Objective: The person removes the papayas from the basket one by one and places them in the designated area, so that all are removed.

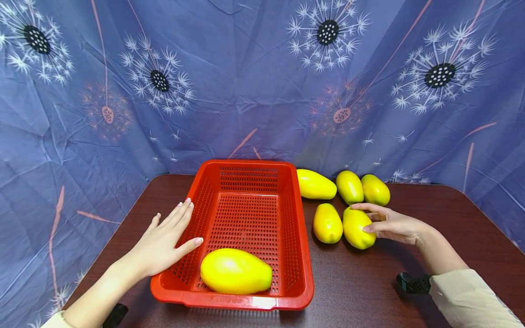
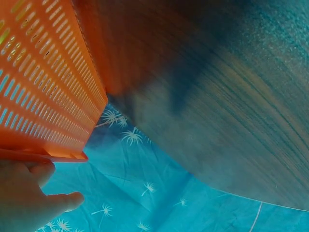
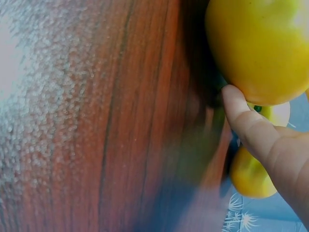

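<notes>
My right hand grips a yellow papaya on the table, thumb on the near side and fingers around the far side. In the right wrist view a finger touches the underside of this papaya. Another papaya lies just to its left. My left hand rests with straight, spread fingers on the left rim of a red plastic basket. Inside the basket, at its near end, a large papaya lies on its side.
Behind the gripped fruit lie a long papaya against the basket's right side and two shorter papayas side by side. The dark wood table ends at a blue dandelion-print cloth behind and at the sides.
</notes>
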The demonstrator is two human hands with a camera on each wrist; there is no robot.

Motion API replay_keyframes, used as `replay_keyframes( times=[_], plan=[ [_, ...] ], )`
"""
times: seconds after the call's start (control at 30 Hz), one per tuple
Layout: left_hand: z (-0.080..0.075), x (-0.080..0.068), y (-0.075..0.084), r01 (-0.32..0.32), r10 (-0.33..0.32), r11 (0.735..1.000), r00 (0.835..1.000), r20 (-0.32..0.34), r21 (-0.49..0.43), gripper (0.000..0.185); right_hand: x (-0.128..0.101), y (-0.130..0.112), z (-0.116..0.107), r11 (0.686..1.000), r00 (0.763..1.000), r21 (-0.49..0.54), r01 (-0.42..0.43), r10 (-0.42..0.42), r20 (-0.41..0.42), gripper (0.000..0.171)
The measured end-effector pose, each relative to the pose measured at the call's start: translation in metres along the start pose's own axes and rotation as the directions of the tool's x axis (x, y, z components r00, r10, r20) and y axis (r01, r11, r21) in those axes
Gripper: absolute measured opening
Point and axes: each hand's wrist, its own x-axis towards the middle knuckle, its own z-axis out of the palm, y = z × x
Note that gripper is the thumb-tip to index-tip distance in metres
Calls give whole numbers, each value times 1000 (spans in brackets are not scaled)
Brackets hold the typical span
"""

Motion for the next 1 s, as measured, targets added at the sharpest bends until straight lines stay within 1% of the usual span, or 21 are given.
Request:
replay_keyframes(
  times=[0.13,0.27,0.53,0.73,1.0],
  plan=[
    [0,0,0,-5,5,1000,1000,-6,6,80,0,1,-2,1000,1000,7,10,-10,6,55],
    [0,0,0,1,-1,1000,1000,2,4,80,0,1,-2,1000,1000,10,13,-13,13,55],
    [1,1,-1,-1,1,1000,1000,0,-3,81,0,-1,0,999,999,27,31,-32,34,52],
    [2,2,-1,3,-3,1000,1000,9,1,82,-1,-2,1,999,999,33,25,-26,31,51],
    [2,2,-2,2,-2,1000,1000,8,8,81,-3,-2,-1,999,998,30,46,-47,40,52]
  ],
)
